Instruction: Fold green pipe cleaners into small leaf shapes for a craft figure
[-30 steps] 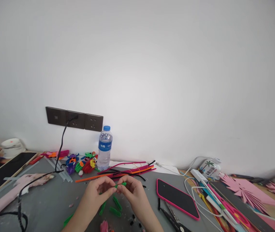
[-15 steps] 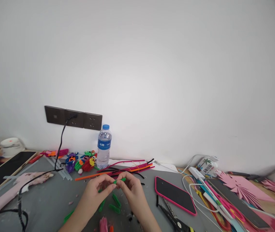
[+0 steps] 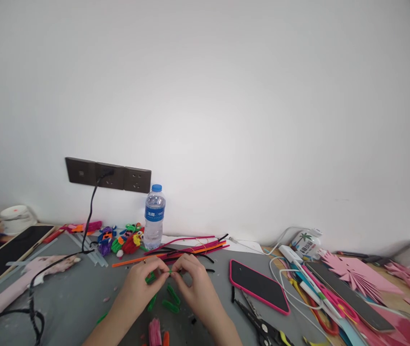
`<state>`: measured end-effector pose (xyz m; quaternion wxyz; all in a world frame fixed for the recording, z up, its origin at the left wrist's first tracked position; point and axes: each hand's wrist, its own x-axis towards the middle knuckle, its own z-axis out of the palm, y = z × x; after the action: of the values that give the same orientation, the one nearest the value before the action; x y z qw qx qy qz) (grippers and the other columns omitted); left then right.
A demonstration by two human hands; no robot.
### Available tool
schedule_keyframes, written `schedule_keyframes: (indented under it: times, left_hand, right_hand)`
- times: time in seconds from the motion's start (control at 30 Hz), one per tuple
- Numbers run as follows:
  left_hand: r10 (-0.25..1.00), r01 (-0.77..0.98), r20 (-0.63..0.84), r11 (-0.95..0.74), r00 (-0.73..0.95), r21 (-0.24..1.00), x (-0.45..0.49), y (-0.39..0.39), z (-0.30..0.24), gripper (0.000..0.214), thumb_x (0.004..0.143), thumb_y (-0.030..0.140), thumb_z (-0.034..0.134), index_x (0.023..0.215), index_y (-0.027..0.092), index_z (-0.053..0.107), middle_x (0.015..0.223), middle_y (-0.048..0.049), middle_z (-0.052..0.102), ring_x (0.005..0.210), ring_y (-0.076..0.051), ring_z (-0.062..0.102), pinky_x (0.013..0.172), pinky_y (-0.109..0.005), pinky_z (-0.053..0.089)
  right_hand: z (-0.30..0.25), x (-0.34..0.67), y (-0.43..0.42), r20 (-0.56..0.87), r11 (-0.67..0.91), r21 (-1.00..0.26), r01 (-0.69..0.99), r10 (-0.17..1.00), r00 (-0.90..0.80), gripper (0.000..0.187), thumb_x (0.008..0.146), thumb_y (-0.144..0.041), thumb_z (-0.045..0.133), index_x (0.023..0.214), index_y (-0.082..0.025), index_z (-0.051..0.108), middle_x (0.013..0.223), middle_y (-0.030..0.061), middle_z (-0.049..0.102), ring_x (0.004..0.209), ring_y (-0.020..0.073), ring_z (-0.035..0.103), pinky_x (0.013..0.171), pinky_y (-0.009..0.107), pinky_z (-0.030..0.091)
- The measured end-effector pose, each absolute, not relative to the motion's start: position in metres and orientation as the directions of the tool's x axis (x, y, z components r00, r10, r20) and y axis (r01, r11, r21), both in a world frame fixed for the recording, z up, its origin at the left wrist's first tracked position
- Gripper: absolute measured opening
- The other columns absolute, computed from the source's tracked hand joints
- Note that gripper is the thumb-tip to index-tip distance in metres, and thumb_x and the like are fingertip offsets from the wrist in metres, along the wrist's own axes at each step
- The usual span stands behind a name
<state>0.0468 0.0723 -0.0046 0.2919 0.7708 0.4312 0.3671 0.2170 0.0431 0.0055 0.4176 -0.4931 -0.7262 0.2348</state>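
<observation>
Apparently one small green piece (image 3: 170, 272), mostly hidden, sits pinched between the left hand (image 3: 140, 284) and right hand (image 3: 196, 283), thumbs against fingers, in front of the stems (image 3: 205, 248) along the tabletop's (image 3: 71, 300) back edge. Its visible bit runs crosswise, neither hand nearer.

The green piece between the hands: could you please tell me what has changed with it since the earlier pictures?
The green piece now shows only as a small bit between the left hand and right hand; earlier, its end stuck out past the right thumb. Neither hand has let go. The bottle, pink-edged phone and scissors stayed in place; only the camera view shifted slightly.
</observation>
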Motion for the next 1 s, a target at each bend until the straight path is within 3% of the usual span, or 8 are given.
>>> schedule_keyframes:
  times: [0.23,0.5,0.7,1.0]
  left_hand:
    - [0.888,0.489,0.259,-0.430,0.380,0.759,0.045,0.074,-0.003,0.015,0.081,0.024,0.053,0.073,0.022,0.065,0.074,-0.0015,0.067,0.071,-0.020,0.063,0.064,-0.025,0.045]
    - [0.883,0.564,0.148,-0.406,0.446,0.719,0.046,0.075,-0.013,0.017,0.081,0.020,0.051,0.081,0.024,0.068,0.089,-0.0038,0.071,0.088,-0.024,0.063,0.077,-0.031,0.045]
    - [0.894,0.565,0.162,-0.395,0.417,0.724,0.044,0.076,-0.014,0.017,0.079,0.021,0.050,0.081,0.024,0.067,0.087,-0.0044,0.071,0.087,-0.025,0.062,0.076,-0.033,0.046]
    - [0.894,0.569,0.147,-0.389,0.424,0.724,0.044,0.077,-0.017,0.018,0.080,0.021,0.049,0.081,0.024,0.067,0.085,-0.0041,0.071,0.086,-0.025,0.063,0.074,-0.031,0.046]
  right_hand:
    - [0.003,0.216,0.047,0.300,0.308,-0.818,0.486,0.949,-0.096,0.014,0.076,-0.009,0.056,0.071,-0.019,0.063,0.077,0.0022,0.056,0.076,0.0181,0.051,0.067,0.027,0.039]
    - [-0.016,0.230,0.052,-0.064,-0.042,-0.890,0.454,0.997,-0.033,0.010,0.068,-0.010,0.059,0.062,-0.015,0.065,0.054,-0.0031,0.052,0.052,0.0110,0.043,0.052,0.023,0.031]
    - [-0.020,0.228,0.050,-0.068,-0.059,-0.837,0.544,0.998,0.004,0.013,0.065,-0.012,0.063,0.053,-0.016,0.066,0.047,-0.0022,0.052,0.049,0.0118,0.044,0.048,0.022,0.028]
    - [-0.022,0.225,0.050,-0.054,-0.049,-0.825,0.563,0.999,0.009,0.011,0.062,-0.011,0.065,0.055,-0.019,0.069,0.051,0.0004,0.061,0.049,0.0129,0.049,0.048,0.022,0.030]
